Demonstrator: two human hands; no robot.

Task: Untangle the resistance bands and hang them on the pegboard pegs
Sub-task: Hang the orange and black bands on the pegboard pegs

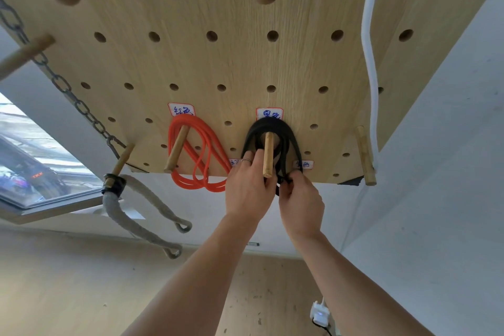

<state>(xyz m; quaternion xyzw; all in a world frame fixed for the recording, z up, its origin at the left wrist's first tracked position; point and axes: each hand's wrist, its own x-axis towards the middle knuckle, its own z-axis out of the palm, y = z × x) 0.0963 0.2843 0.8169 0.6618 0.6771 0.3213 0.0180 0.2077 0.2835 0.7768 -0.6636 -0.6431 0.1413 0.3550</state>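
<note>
On the pegboard [245, 63], the red band [200, 153] already hangs. The black band [272, 131] drapes its peg [268, 154]; left hand [249, 185] and right hand [298, 199] pinch its lower loops. Next, likely release and straighten.

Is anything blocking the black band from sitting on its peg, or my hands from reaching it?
Nothing visible does. The black band is already looped over its peg; the left hand and right hand are both on it.
</note>
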